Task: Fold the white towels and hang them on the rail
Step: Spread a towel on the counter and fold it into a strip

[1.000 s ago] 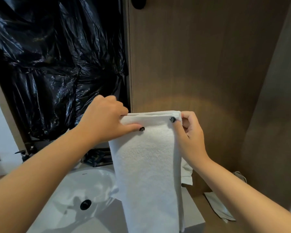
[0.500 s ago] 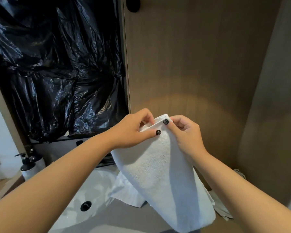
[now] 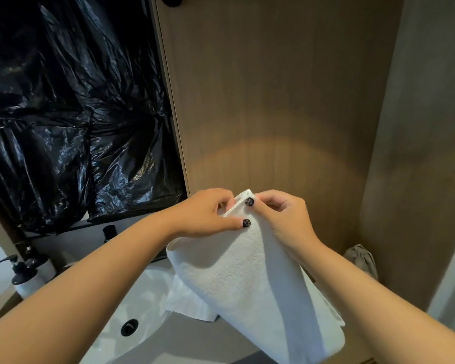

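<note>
Head view: a folded white towel (image 3: 250, 279) hangs in the air above the right rim of the sink (image 3: 132, 334), its top corner raised. The left hand (image 3: 205, 214) pinches that corner from the left, thumb pressed on the front of the cloth and fingers curled behind. The right hand (image 3: 281, 219) pinches the same corner from the right, thumb (dark-painted nail) on the top edge. The hands nearly touch, and the towel slopes down and to the right below them. Another white cloth (image 3: 187, 300) lies at the sink's right edge, behind the towel. Left of the sink stands a pump bottle (image 3: 24, 277).
</note>
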{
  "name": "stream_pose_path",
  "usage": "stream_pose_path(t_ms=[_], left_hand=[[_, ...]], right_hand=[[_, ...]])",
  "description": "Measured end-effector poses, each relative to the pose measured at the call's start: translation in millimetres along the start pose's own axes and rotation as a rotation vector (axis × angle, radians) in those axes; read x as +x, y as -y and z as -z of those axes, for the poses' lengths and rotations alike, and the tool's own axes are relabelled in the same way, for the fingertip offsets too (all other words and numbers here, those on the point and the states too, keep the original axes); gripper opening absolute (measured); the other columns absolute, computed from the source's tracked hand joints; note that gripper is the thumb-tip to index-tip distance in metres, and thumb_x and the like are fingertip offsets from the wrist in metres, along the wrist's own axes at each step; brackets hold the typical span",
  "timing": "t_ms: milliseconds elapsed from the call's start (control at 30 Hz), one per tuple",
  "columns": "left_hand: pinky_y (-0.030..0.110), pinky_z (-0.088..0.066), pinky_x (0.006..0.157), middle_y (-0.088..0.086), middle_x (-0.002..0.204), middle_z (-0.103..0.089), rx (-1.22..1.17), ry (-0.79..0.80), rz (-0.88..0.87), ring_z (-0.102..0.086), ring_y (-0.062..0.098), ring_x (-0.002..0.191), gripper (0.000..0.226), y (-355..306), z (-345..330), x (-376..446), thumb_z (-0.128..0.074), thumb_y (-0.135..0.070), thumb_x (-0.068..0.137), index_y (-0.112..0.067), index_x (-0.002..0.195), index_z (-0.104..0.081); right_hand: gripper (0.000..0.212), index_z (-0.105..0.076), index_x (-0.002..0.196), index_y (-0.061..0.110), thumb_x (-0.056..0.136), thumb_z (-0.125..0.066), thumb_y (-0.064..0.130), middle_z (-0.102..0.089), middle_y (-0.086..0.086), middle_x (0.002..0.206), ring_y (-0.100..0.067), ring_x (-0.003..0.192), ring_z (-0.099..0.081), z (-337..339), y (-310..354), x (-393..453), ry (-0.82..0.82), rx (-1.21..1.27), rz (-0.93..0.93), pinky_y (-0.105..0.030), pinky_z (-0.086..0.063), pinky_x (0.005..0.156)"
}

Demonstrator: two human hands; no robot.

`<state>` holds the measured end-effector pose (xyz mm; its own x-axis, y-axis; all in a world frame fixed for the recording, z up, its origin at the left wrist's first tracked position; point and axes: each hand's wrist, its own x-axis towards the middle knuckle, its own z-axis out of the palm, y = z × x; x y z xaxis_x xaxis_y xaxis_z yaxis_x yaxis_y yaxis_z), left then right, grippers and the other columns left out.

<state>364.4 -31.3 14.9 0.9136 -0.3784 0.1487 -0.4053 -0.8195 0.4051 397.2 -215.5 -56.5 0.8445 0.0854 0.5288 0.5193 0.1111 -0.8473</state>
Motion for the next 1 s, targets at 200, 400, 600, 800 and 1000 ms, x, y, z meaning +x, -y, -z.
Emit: stream_pose_path(t_ms=[200,400,600,800,1000], left_hand=[[0.023,-0.044,0.078,-0.006,0.100,-0.059,-0.028,-0.004,-0.065,-0.055,0.009,0.088,0.017,1.0,-10.9,-5.9,-0.061,-0.037,0.095,-0.023,0.098,-0.069],[0.015,-0.034,0.065,0.004,0.090,-0.058,0.036,-0.125,-0.120,-0.045,0.002,0.070,0.023,7.7,-6.5,-7.2,-0.053,-0.021,0.101,-0.002,0.092,-0.063],[0.020,-0.038,0.069,0.002,0.090,-0.059,0.016,-0.135,-0.062,-0.047,0.008,0.072,0.018,20.7,15.2,-11.5,-0.053,-0.019,0.101,-0.009,0.091,-0.065],[0.034,-0.047,0.084,-0.002,0.098,-0.061,-0.039,-0.080,0.022,-0.059,0.018,0.090,0.014,47.3,35.6,-27.7,-0.058,-0.025,0.097,-0.018,0.091,-0.069],[0.032,-0.035,0.066,-0.006,0.072,-0.045,-0.062,-0.126,0.110,-0.041,0.011,0.062,0.035,74.6,14.9,-41.8,-0.059,-0.018,0.096,-0.013,0.063,-0.048]], right_hand=[[0.027,-0.075,0.086,0.010,0.072,-0.082,0.032,-0.074,-0.011,0.089,-0.022,0.083,-0.067,-0.3,-3.9,-6.6,-0.008,0.096,-0.094,-0.045,-0.054,0.085],[0.025,-0.058,0.089,0.013,0.078,-0.079,0.020,-0.057,-0.013,0.085,-0.026,0.084,-0.050,-6.1,-12.9,-11.7,0.062,0.191,-0.135,-0.045,-0.039,0.078],[0.027,-0.070,0.104,0.011,0.082,-0.076,0.025,-0.071,-0.013,0.105,-0.033,0.098,-0.068,-14.7,-39.6,-30.1,0.282,-0.016,-0.186,-0.051,-0.054,0.087],[0.011,-0.075,0.085,0.024,0.079,-0.081,0.031,-0.075,0.006,0.087,-0.006,0.082,-0.070,-32.0,-77.4,-47.0,0.360,-0.224,-0.283,-0.023,-0.056,0.070],[0.028,-0.074,0.093,0.010,0.077,-0.083,0.031,-0.070,-0.004,0.094,-0.013,0.085,-0.067,-61.6,-90.5,-52.6,0.358,-0.335,-0.233,-0.030,-0.055,0.076]])
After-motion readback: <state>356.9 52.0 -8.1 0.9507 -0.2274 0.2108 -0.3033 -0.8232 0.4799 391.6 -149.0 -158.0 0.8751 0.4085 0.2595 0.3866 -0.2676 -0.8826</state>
